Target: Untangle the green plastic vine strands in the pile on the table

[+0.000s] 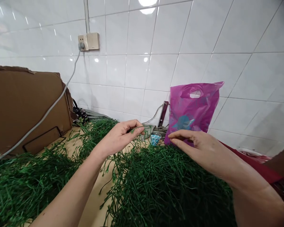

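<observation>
Within left hand (119,137), green strand (136,128) pointing right

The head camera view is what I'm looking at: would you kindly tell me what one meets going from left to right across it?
Brown cardboard → left hand pinching a green stem → small clear cup holding something blue → magenta plastic bag
</observation>
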A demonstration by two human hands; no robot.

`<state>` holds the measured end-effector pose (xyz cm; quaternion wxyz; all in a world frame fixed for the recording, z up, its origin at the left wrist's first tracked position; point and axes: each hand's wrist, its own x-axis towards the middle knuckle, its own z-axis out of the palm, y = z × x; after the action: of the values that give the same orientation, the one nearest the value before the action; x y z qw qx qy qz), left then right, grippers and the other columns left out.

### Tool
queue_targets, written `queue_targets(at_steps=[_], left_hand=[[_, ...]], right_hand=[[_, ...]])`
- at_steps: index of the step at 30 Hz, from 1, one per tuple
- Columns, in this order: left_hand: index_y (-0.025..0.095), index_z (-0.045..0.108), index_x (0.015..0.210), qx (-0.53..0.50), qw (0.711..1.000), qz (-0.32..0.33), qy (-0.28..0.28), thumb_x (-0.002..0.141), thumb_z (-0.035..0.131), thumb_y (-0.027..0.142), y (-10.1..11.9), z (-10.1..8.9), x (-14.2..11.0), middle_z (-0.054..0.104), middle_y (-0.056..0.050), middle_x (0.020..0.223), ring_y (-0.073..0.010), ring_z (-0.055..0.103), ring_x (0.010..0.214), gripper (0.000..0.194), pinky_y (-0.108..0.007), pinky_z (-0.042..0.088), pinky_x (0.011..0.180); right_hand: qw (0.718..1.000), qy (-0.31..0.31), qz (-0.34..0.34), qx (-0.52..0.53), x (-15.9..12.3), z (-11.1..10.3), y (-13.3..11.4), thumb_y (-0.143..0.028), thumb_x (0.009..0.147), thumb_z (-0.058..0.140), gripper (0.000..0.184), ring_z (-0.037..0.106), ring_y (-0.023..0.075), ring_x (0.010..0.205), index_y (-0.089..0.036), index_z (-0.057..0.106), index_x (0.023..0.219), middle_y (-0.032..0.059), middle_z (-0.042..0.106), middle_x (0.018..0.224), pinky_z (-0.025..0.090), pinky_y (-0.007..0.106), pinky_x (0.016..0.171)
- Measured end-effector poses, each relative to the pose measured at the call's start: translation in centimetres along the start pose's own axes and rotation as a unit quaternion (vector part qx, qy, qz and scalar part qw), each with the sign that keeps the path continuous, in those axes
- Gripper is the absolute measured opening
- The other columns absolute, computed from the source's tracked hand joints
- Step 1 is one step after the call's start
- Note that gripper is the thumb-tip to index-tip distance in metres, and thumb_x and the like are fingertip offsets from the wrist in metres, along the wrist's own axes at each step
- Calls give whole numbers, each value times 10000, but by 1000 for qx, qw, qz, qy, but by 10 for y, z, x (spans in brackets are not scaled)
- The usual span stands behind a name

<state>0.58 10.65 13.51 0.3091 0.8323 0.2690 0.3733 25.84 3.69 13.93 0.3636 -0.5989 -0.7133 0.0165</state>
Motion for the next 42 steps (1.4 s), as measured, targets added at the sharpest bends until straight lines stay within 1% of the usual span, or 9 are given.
queue_targets(at_steps=[4,7,15,21,24,28,32,37,42], left_hand=[[196,567,819,-16,1000,-4,-27,979,475,410,2,4,1,446,36,715,-128,395,660,281,-257,345,648],[186,593,831,-18,999,7,-50,971,491,399,3,5,1,478,29,729,-126,421,676,275,-258,354,659],[166,654,876,-22,997,10,-72,947,554,359,0,4,0,613,-2,820,-138,529,785,229,-266,404,754],[164,682,878,2,995,15,-98,953,565,383,-2,2,1,615,8,788,-122,509,737,259,-253,400,716],[170,668,877,13,996,17,-85,964,548,398,-4,6,2,575,25,757,-110,475,708,272,-243,379,680],[177,620,801,31,996,26,-79,964,551,391,-5,8,3,480,54,682,-94,415,655,278,-233,337,633],[177,607,779,49,996,15,-71,959,552,385,-4,2,1,451,60,654,-91,385,622,280,-237,305,604],[171,623,818,18,998,-6,-66,954,549,398,-4,-4,1,505,42,708,-100,419,656,275,-243,338,639],[173,607,808,33,998,-45,-35,962,526,423,-5,-9,1,481,45,706,-102,394,638,305,-250,330,634]], right_hand=[[994,52,10,96,0,10,-26,-415,928,567,291,694,250,930,-230,745,1064,73,780,1033,524,379,805],[973,4,18,228,4,20,-35,-446,882,644,355,680,229,970,-219,722,1144,84,760,1113,533,364,832],[932,-101,30,347,8,32,-34,-307,781,749,118,548,137,738,-209,684,794,-6,620,770,461,271,693],[868,-183,88,453,8,30,-31,-439,753,809,303,483,141,734,-196,627,746,-7,537,739,428,277,702],[825,-162,162,517,11,35,-26,-484,694,855,386,490,137,729,-199,597,726,-16,508,732,464,278,730],[811,-152,198,529,16,42,-17,-468,680,873,407,458,115,669,-203,566,721,-43,461,689,493,282,763],[825,-132,180,519,17,44,-15,-503,697,849,422,422,112,641,-213,544,724,-63,415,660,481,285,765],[939,-113,81,316,13,43,-21,-491,861,671,290,533,171,783,-211,595,870,5,564,810,453,322,751],[983,156,-15,100,8,38,-29,-338,908,590,162,621,231,898,-213,610,1010,81,653,1001,501,402,842]])
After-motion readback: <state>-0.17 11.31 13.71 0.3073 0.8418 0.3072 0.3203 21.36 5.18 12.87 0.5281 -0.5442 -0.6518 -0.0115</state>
